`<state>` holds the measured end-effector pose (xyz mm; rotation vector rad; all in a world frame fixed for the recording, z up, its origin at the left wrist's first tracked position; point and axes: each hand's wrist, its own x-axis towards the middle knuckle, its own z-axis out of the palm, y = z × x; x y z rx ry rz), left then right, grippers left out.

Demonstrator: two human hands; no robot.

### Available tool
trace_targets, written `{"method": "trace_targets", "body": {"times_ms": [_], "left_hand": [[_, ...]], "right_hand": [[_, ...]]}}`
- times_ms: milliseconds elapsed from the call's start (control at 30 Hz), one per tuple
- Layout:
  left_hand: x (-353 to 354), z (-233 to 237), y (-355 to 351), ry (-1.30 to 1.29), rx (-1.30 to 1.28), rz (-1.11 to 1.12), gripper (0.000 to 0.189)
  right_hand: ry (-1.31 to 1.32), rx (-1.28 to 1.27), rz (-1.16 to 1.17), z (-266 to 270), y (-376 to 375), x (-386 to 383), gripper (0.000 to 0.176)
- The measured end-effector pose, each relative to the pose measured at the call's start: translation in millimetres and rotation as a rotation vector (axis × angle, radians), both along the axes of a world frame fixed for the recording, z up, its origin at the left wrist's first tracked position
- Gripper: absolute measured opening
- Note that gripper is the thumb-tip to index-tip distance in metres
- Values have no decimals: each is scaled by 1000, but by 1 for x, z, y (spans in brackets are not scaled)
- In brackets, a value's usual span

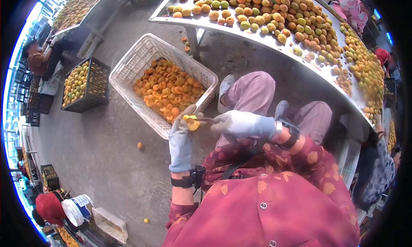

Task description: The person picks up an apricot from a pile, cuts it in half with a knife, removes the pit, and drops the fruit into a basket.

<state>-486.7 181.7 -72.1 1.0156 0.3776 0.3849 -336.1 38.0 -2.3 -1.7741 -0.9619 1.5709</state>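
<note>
My left hand (181, 140), in a light grey glove, holds a cut yellow-orange apricot (192, 122) between thumb and fingers. A knife (206, 119) is gripped in my gloved right hand (240, 124), its blade pointing left and touching the fruit or lying right against it. Both hands are just past the near edge of a white plastic crate (122, 77). Inside that crate lies a heap of halved orange apricots (165, 86). The handle of the knife is mostly hidden by my right fingers.
A white table (206, 25) heaped with whole apricots (274, 11) runs along the top right. On the floor at left stands a black crate (96, 84) of fruit. A loose apricot (140, 145) lies below the white crate. Other people sit at the far left and right edges.
</note>
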Motion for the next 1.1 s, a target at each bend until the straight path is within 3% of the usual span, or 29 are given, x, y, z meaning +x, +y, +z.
{"method": "trace_targets", "body": {"times_ms": [133,200,433,667,733,833,933,1100], "left_hand": [[4,2,-1,-13,-54,22,55],[10,1,-4,-55,-130,78,55],[9,-9,-10,-104,-427,95,52],[13,-7,-10,-138,-381,120,55],[12,-7,-9,-155,-344,97,58],[16,-1,-13,-128,-231,225,59],[11,-3,-4,-92,-261,129,61],[12,1,-5,-113,-139,104,62]], "right_hand": [[152,110,-62,-18,0,-6,38],[-255,44,-287,-10,6,-29,37],[-377,-18,-244,-20,6,-37,34],[-408,27,-257,-23,3,-38,37],[-667,269,-192,-39,-3,-43,36],[-678,343,-320,-46,-2,-48,35],[-464,150,-392,-25,-1,-45,36],[-530,207,-308,-30,-1,-40,36]]}}
